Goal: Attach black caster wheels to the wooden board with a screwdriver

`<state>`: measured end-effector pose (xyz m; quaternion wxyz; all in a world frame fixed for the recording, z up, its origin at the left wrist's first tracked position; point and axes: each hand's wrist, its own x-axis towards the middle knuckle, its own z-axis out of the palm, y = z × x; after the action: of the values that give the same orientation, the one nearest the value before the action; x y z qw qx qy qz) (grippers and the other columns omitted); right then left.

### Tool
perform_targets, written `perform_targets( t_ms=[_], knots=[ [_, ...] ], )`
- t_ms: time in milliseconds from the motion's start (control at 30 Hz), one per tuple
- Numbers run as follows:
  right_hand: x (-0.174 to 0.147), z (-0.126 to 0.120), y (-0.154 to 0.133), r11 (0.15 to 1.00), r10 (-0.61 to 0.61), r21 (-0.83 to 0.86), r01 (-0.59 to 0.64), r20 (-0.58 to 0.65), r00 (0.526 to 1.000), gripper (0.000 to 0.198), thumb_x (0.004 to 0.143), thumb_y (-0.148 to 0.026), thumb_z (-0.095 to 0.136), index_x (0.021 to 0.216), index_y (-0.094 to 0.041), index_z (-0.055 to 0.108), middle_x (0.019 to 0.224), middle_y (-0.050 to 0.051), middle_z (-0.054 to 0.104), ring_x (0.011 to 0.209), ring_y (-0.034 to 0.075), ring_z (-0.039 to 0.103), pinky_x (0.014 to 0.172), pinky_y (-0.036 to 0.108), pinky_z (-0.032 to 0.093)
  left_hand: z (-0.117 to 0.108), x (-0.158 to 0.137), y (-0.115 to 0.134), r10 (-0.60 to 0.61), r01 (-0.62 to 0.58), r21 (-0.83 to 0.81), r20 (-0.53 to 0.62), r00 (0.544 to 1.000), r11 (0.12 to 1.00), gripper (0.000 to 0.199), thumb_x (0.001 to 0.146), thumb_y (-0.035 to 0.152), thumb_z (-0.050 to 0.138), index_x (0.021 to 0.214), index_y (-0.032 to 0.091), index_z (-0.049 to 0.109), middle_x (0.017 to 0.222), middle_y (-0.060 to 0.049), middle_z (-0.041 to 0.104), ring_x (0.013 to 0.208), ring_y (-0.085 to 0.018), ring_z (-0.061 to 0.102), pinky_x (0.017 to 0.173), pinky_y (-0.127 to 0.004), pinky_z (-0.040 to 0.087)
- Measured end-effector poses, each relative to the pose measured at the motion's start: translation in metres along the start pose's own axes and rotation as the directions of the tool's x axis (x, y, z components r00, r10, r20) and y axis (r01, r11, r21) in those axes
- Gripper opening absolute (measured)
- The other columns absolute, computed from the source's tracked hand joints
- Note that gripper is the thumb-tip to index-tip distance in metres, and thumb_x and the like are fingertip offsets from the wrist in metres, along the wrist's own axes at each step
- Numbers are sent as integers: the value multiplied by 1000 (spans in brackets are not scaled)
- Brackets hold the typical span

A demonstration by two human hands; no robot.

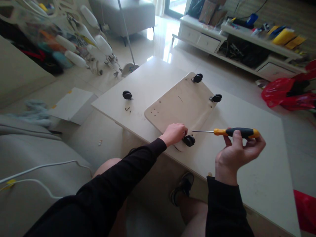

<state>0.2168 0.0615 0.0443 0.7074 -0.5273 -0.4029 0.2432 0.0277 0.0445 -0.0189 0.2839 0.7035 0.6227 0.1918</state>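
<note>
My right hand (238,153) is wrapped round the black and yellow handle of a screwdriver (243,132), its shaft pointing left. The tip is close to a black caster wheel (189,140) at the near corner of a pale board (181,103). Beside that caster, my left hand (175,133) rests with its fingers pinched together; whatever is between them is hidden. Two more casters, a far one (197,78) and a right one (217,98), sit on the board's far end. The board's left corner shows several small holes.
The board lies on a white table (259,158). A loose caster (127,95) and several small screws (127,109) lie on the table's left part. A white box (74,103) stands on the floor, left. A low cabinet (204,41) is at the back, red bags (278,93) at right.
</note>
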Motion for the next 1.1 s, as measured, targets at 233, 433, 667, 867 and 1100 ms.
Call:
perform_targets(
  t_ms=[233,433,667,867,1100],
  knots=[
    [1,1,-1,1000,0,-16,1,3,1000,42,74,-27,73,112,-30,53,121,-3,58,99,20,75,81,50,71,-8,3,0,-55,47,-185,-39,998,982,11,91,19,70,92,21,81,97,-8,78,86,-21,67,74,-30,46],
    [1,5,1,999,25,23,-25,5,1000,41,75,-27,74,110,-29,51,116,-3,57,94,16,76,76,41,71,-70,-5,-27,-222,3,-522,-357,907,853,11,92,23,72,93,14,77,86,-6,73,66,-10,60,61,-21,45],
    [-1,8,2,996,48,81,-49,12,999,46,71,-26,76,110,-25,52,116,-4,57,86,14,78,69,34,70,-138,-44,-121,-652,150,-702,-532,540,696,13,81,22,74,89,13,71,75,-2,66,52,-8,49,47,-19,38],
    [-2,14,4,994,60,88,-61,18,998,48,70,-25,78,112,-25,54,113,-4,58,82,14,78,65,32,69,-131,-76,-182,-813,474,-671,-377,444,570,13,75,23,74,83,13,70,71,-3,67,55,-11,53,53,-22,42],
    [-3,16,9,997,50,62,-54,60,997,47,70,-26,77,111,-26,54,117,-4,59,85,15,78,67,34,70,-122,-88,-222,-835,610,-571,-349,425,550,17,72,25,76,84,13,75,66,-3,68,56,-14,57,58,-25,44]
  ],
)
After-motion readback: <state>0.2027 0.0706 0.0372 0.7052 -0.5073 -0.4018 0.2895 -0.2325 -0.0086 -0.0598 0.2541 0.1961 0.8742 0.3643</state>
